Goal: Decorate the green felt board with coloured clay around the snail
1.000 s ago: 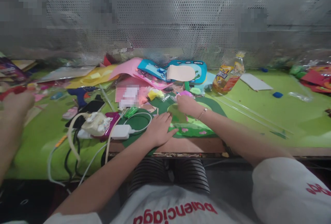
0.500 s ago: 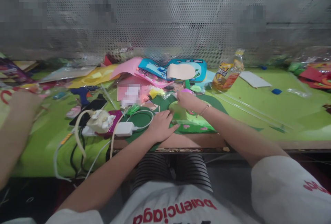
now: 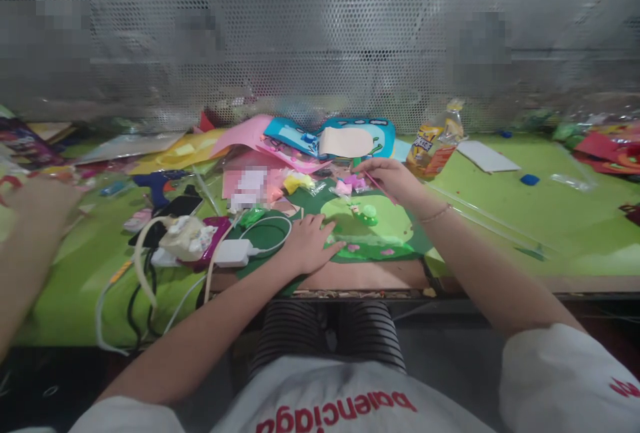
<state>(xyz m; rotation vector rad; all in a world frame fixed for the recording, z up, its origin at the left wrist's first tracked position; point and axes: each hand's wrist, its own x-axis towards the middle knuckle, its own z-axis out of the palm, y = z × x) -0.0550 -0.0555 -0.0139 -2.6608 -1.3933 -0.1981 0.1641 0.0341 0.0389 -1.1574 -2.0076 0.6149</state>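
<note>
My left hand (image 3: 311,244) lies flat with fingers spread on the dark green paper, at the left edge of a light green paper shape (image 3: 336,212). A small green clay figure (image 3: 367,214) rests on that shape, above a bright green strip (image 3: 367,250) with pink spots. Past the shape's upper right edge, my right hand (image 3: 393,178) is closed on a thin pink stick (image 3: 374,182), its fingertips partly hidden. Just left of that hand are wrapped lumps of pink clay (image 3: 343,187) and purple clay (image 3: 357,181).
A drink bottle (image 3: 434,146) stands behind my right hand. Left of my left hand are a white adapter (image 3: 234,252), a power strip with cables, a phone (image 3: 184,205) and a blue glue gun (image 3: 159,188). Another person's hand (image 3: 43,203) is at the far left.
My right hand has drawn back from over the light green shape, up and to the right, uncovering the clay figure. The pink stick now shows. My left hand stays in place.
</note>
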